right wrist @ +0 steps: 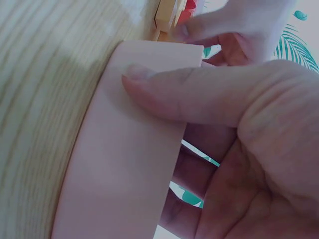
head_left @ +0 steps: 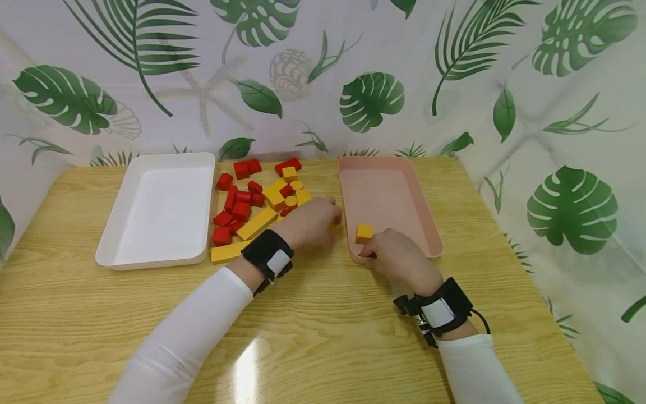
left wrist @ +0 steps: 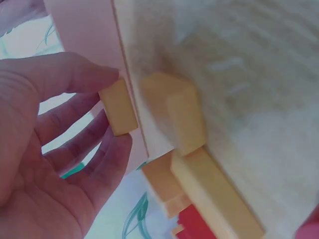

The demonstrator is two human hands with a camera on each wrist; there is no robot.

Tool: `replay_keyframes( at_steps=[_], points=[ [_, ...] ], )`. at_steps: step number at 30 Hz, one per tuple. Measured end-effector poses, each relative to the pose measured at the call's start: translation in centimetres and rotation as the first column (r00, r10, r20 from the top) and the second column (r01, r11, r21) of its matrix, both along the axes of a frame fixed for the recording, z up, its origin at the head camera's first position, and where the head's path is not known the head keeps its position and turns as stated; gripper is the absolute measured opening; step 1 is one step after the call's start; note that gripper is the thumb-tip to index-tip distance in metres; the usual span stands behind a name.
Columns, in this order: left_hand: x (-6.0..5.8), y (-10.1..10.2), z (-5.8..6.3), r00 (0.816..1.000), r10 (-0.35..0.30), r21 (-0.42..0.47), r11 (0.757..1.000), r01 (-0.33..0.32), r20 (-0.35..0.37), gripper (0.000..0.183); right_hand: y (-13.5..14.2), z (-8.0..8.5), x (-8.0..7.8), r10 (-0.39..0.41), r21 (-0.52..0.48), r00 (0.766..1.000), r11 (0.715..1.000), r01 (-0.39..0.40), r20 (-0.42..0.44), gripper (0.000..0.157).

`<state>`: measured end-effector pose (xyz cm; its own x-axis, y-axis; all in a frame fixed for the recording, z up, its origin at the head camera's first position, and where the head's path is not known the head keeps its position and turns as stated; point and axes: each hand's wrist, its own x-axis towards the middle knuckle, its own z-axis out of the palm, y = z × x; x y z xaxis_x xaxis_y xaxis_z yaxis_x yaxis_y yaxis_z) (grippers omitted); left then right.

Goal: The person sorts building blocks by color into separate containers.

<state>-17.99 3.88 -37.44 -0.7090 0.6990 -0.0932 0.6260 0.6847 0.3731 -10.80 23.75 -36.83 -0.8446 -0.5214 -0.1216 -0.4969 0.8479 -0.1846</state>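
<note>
My left hand [head_left: 309, 223] pinches a small yellow block [left wrist: 119, 107] between thumb and fingertips, just left of the pink tray [head_left: 388, 185]. In the left wrist view the block overlaps the tray's outer wall. My right hand [head_left: 401, 258] grips the tray's near wall, the thumb [right wrist: 154, 92] pressed on the outside and the other fingers behind the rim. A yellow cube [head_left: 364, 233] shows inside the tray's near left corner, beside the right fingers. Left of the left hand lies a group of red blocks [head_left: 241, 210] and yellow blocks [head_left: 257, 223], partly hidden by that hand.
A white tray [head_left: 108, 235] stands to the left of the loose blocks. Behind the wooden table [head_left: 323, 336] hangs a leaf-printed cloth [head_left: 313, 67], which continues down the right side. Black straps with cameras circle both wrists.
</note>
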Motion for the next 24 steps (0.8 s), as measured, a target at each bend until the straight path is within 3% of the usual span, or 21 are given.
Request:
replay_keyframes(
  at_steps=[4, 11, 17, 24],
  points=[
    [-0.3, 0.6, 0.8, 0.997, 0.047, 0.048, 0.998, -0.045, -0.061, 0.029, 0.1, -0.1, 0.1, 0.007, -0.012, 1.000, 1.000, -0.007, -0.003, 0.014],
    [-0.5, 3.4, 2.1, 0.981, 0.072, 0.101, 0.993, -0.055, -0.181, 0.029, 0.1, -0.2, 0.1, 0.020, -0.030, 0.999, 0.999, -0.021, -0.047, 0.016],
    [-1.3, 6.0, 2.2, 0.982, 0.036, 0.057, 0.998, -0.026, -0.184, 0.026, 0.2, -0.2, 0.2, 0.041, -0.051, 0.997, 0.998, -0.045, -0.064, 0.011],
    [-2.7, 8.5, 1.4, 0.984, -0.004, -0.012, 1.000, 0.002, -0.180, 0.025, 0.6, -0.2, 0.1, 0.060, -0.063, 0.994, 0.996, -0.066, -0.089, 0.014]
  ],
)
